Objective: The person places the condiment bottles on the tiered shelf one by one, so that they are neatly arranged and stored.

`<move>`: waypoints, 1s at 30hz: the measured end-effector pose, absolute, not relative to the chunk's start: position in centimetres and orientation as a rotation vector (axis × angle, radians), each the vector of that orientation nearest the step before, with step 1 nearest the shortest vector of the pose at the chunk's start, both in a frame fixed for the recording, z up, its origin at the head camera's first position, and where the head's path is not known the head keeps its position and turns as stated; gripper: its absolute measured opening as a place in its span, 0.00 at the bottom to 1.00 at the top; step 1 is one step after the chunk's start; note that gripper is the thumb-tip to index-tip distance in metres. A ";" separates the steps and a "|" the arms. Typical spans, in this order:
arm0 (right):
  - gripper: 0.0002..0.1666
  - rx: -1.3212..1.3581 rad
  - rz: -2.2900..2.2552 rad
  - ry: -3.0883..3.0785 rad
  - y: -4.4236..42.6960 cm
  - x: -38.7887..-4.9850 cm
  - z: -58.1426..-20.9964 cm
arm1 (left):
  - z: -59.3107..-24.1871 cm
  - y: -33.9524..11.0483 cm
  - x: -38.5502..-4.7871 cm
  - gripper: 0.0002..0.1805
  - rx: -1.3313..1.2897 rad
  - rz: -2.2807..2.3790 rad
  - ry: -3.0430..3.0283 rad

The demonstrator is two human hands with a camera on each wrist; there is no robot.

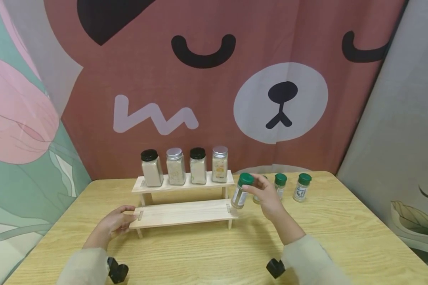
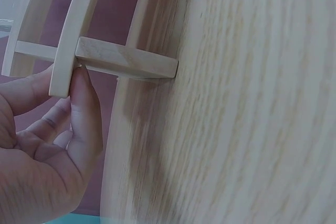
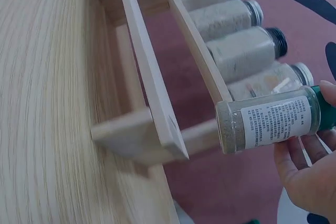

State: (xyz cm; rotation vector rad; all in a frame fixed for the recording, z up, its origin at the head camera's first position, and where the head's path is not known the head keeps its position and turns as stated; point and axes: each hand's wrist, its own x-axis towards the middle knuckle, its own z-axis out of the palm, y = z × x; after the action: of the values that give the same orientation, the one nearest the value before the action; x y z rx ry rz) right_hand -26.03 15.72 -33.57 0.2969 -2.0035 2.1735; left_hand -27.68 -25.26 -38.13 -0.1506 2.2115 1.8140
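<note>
My right hand [image 1: 269, 198] grips a green-capped spice jar [image 1: 239, 194] near its cap, tilted and lifted beside the right end of the wooden two-tier rack [image 1: 185, 213]. In the right wrist view that spice jar [image 3: 273, 121] shows a white printed label. The left end of the rack's lower shelf [image 2: 65, 61] is pinched between thumb and fingers of my left hand [image 2: 52, 140]. On the upper shelf [image 1: 182, 187] stand several jars with black or silver lids, among them a black-lidded jar [image 1: 152, 170] at the left end and a silver-lidded jar [image 1: 219, 166] at the right.
Several more green-capped jars stand on the wooden table [image 1: 185, 261] right of the rack: one jar [image 1: 301, 188] farthest right, another jar [image 1: 280, 182] beside it, and one partly hidden behind my right hand. A curtain with a bear print [image 1: 146, 71] hangs behind the table.
</note>
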 end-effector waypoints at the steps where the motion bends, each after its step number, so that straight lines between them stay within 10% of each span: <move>1: 0.18 0.304 2.188 -1.994 15.4 -26.1 -33.6 | -38.2 -25.2 -27.7 0.26 -0.149 1.812 2.213; 30: 0.27 0.494 2.281 -2.008 6.8 -28.1 -33.8 | -38.2 -25.4 -27.8 0.26 -0.114 1.835 2.178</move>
State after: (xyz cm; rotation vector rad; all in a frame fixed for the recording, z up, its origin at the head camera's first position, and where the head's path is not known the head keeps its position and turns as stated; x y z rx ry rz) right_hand -28.14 6.80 -33.80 0.4937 -2.0084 2.2810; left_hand -27.80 -25.39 -38.24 -0.1142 2.1776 1.8353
